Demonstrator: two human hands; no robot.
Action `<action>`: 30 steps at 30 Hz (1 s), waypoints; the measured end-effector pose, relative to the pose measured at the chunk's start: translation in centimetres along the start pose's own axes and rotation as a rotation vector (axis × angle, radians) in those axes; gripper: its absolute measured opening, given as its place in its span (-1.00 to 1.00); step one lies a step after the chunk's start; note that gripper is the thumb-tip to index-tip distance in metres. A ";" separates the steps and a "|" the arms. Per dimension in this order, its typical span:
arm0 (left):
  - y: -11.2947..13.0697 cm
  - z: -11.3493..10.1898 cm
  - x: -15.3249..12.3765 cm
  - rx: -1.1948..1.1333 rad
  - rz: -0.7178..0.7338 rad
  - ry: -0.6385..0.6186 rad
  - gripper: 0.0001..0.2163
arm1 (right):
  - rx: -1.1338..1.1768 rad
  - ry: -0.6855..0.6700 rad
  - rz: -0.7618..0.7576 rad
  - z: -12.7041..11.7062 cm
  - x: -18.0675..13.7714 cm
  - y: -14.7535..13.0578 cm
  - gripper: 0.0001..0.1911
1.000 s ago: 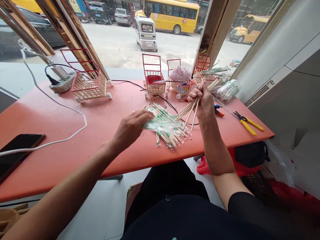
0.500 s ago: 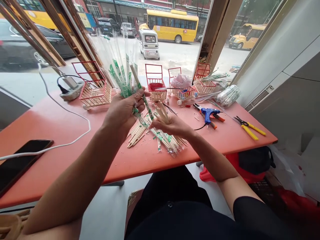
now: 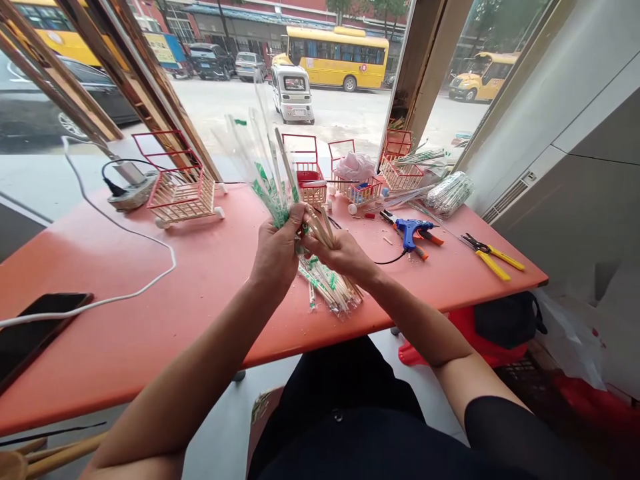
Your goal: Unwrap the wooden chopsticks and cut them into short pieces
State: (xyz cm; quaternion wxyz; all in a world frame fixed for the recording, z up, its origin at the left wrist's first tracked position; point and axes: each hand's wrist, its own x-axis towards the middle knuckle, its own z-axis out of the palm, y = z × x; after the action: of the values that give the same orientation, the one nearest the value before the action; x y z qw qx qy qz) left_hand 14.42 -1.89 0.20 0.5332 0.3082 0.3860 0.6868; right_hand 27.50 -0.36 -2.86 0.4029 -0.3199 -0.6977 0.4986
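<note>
My left hand (image 3: 277,253) is closed around a fan of clear plastic chopstick wrappers (image 3: 270,193) with green print. One chopstick (image 3: 285,160) stands up among them, partly in its wrapper. Right beside it, my right hand (image 3: 347,257) grips a small bunch of bare wooden chopsticks (image 3: 319,227), and its fingertips meet the left fingers. Exactly what the meeting fingertips pinch is hidden. Below both hands, a pile of wrapped chopsticks (image 3: 333,287) lies on the orange table (image 3: 200,320).
Small stick-built carts with red handles stand along the back, one cart (image 3: 183,193) at left. A blue glue gun (image 3: 413,230), yellow-handled pliers (image 3: 493,257) and a wrapped bundle of sticks (image 3: 450,193) lie at right. A phone (image 3: 40,327) and white cable (image 3: 173,253) are at left.
My left hand has moved right with the wrappers until its fingers meet my right hand. The standing chopstick has shifted right with it. My right hand still holds the bare chopsticks.
</note>
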 end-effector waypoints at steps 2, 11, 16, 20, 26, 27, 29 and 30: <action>0.2 -0.7 0.2 -0.002 0.002 -0.014 -0.72 | 0.036 -0.082 0.045 -0.7 0.1 -0.2 -0.33; -0.1 -4.0 -2.9 0.262 -0.058 -0.171 -0.75 | 0.333 0.125 0.094 -4.2 0.8 -2.2 -0.41; -1.0 -3.9 -4.8 0.515 -0.059 -0.281 -0.72 | 0.412 0.192 0.110 -3.9 1.2 -2.2 -0.35; -1.0 -3.9 -4.5 0.470 -0.128 -0.347 -0.75 | 0.416 0.259 0.103 -3.5 1.2 -2.0 -0.32; 0.1 -5.2 -5.5 0.548 -0.089 -0.359 -0.73 | 0.446 0.446 0.047 -3.5 1.4 -2.2 -0.49; 0.3 -5.7 -5.9 0.572 -0.098 -0.358 -0.72 | 0.437 0.488 0.037 -4.1 1.5 -2.2 -0.53; 0.6 -7.1 -6.5 0.611 -0.138 -0.346 -0.69 | 0.409 0.592 0.009 -6.0 1.7 -2.0 -0.59; 0.8 -7.9 -6.7 0.615 -0.159 -0.326 -0.68 | 0.391 0.644 -0.012 -7.1 1.8 -2.0 -0.61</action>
State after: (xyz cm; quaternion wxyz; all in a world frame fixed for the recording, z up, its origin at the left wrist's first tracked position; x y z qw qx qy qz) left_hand 9.03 -10.06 -3.20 0.5217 0.5287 0.5075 0.4368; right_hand 32.79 3.68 0.69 0.6581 -0.3729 -0.4288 0.4940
